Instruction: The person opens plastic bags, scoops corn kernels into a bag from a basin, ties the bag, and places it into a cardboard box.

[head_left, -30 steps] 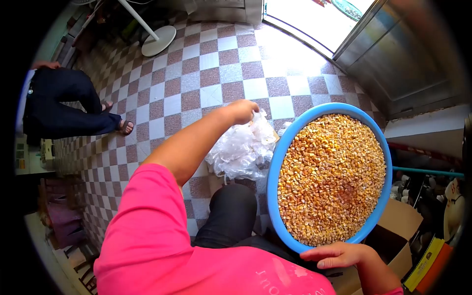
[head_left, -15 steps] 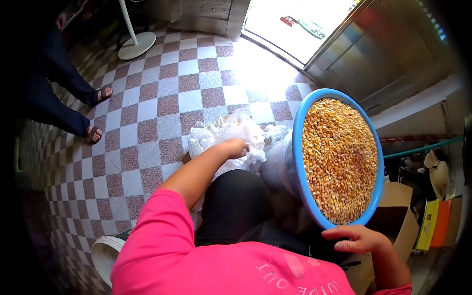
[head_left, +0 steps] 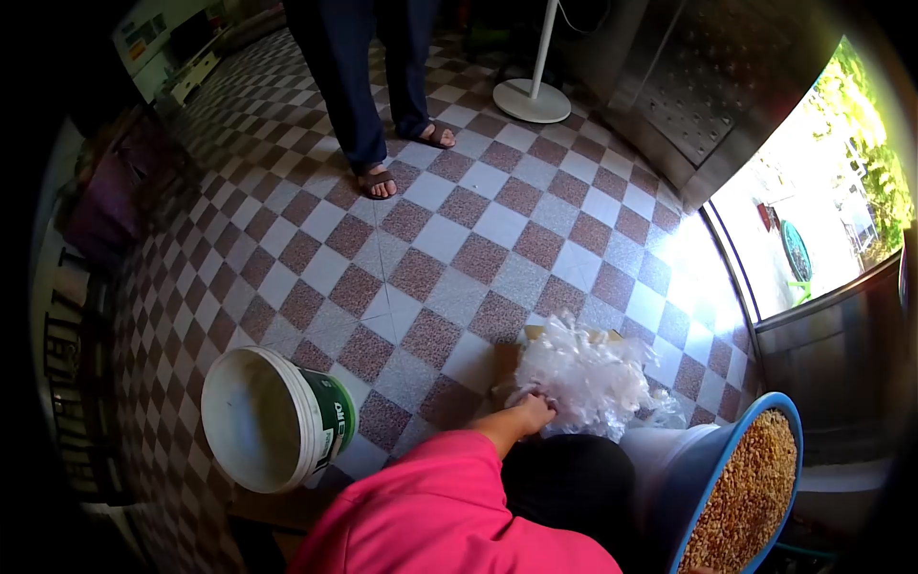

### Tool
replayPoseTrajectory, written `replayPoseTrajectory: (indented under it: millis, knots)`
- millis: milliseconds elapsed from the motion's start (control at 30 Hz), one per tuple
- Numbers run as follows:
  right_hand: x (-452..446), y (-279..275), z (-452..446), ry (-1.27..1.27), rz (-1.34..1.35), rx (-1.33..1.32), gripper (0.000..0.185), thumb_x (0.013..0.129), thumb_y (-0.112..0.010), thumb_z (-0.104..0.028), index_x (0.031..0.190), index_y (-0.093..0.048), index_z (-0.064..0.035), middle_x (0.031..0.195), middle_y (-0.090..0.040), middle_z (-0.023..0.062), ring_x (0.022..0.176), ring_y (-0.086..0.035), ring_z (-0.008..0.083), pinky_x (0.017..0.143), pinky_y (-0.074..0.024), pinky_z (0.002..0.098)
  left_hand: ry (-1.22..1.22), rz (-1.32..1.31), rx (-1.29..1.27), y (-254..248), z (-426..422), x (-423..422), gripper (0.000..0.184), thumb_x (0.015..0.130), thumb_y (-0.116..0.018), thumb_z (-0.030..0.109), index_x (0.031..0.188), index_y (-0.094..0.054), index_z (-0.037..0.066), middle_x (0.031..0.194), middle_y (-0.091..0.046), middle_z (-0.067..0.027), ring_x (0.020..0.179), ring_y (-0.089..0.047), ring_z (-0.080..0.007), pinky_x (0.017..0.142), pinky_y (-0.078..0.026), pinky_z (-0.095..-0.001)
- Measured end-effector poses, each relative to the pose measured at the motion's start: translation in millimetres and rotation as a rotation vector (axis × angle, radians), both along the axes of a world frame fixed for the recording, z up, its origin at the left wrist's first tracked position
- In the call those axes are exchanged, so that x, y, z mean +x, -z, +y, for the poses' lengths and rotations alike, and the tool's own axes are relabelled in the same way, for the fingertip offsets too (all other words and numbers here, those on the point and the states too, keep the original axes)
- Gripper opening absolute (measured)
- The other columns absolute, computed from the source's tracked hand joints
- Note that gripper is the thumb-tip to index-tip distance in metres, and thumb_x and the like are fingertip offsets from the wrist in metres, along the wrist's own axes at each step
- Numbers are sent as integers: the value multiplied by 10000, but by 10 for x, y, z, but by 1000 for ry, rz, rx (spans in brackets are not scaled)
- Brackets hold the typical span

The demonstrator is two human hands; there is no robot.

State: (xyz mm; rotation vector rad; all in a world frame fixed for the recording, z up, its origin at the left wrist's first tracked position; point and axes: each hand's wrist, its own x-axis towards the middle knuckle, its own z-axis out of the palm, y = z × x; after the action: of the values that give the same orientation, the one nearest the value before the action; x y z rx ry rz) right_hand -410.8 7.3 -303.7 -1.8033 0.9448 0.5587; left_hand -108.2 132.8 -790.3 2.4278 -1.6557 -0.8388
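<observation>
My left hand (head_left: 535, 411) is at the near left edge of a crumpled heap of clear plastic bags (head_left: 593, 373). Its fingers are curled closed on the thin plastic, though the fingertips are partly hidden. The heap lies over a piece of cardboard (head_left: 505, 364) on the floor, just beyond my dark-clad knee (head_left: 569, 474). To the right, a blue basin (head_left: 684, 483) full of yellow corn kernels (head_left: 746, 488) rests tilted in view on a whitish bucket (head_left: 655, 450). My right hand lies outside the picture.
An open white bucket with a green label (head_left: 263, 421) stands at my left. Ahead, a person in dark trousers and sandals (head_left: 368, 105) stands on the checkered tile floor (head_left: 411, 277). A white round stand base (head_left: 532, 100) is behind. The doorway (head_left: 794, 210) opens at the right.
My view has swung left, bringing the white bucket in fully and pushing the corn basin to the lower right. My left hand has shifted to the heap's near left edge. My right hand has left view.
</observation>
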Motion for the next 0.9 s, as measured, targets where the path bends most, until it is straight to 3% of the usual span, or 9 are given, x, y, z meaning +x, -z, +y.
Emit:
replayPoseTrajectory:
  millis: [33,100,167,333,500,567,667,700,900]
  knots:
    - [225,-77,-45,-115,-37,-34,438,889,-544,-67,1314,-435,-58,1113,-594,95,1019,-565,172,857,-442,314,35,17,67,-27,83,55,294,816,-517,209,1092,-584,134,1149,-564,-136,1033,-566,-323,791,-500,-446]
    - [745,-159,-85,741,6,363,487,843,-629,-149,1302,-471,-117,1013,-585,86,763,-585,191,642,-471,237,110,10,114,-283,191,155,316,784,-564,202,1086,-590,114,1105,-596,-149,1038,-583,-273,818,-491,-442]
    - [969,-218,-127,-273,-487,-152,701,736,-682,-15,1353,-349,-25,1020,-630,130,902,-617,211,822,-474,332,67,61,240,-445,258,252,507,729,-652,369,1159,-538,124,1203,-551,-140,1091,-544,-289,872,-459,-414]
    - [804,-228,-262,-224,-449,-377,370,761,-637,41,1123,-572,-1,925,-652,112,823,-643,158,714,-506,257,85,-37,235,-125,635,479,618,682,-709,427,1179,-528,108,1171,-564,-138,1110,-531,-276,857,-462,-430]
    - [204,-52,-365,147,-346,-332,282,753,-631,66,1028,-611,9,885,-652,112,789,-640,155,685,-510,261,462,-71,440,-1509,-182,727,394,742,-650,349,1030,-631,80,1018,-633,-150,948,-610,-298,742,-496,-446]
    - [93,6,-378,309,-363,-303,272,749,-609,96,1008,-619,16,865,-648,119,767,-635,162,682,-512,267,424,-41,93,-1882,-822,731,351,747,-660,402,904,-650,88,896,-647,-131,821,-627,-307,687,-494,-435]
    - [4,63,-394,419,-359,-240,265,762,-578,104,1010,-619,21,856,-644,126,755,-632,170,689,-512,270,442,115,-238,-1569,-1844,440,262,826,-572,309,985,-604,103,1007,-605,-126,922,-592,-307,744,-488,-440]
    - [-19,90,-386,453,-369,-228,268,766,-559,108,1014,-617,27,856,-641,131,748,-630,179,691,-513,278,428,134,-77,-1375,-2175,289,328,816,-584,293,1111,-576,150,1256,-478,-159,1072,-534,-318,876,-455,-420]
    - [-143,-53,-373,495,-127,-258,254,813,-563,-8,1065,-593,-6,896,-599,95,772,-575,171,666,-452,253,266,286,206,74,-3146,-381,529,780,-607,247,1291,-471,248,1470,-53,-253,1279,-365,-340,1030,-346,-382]
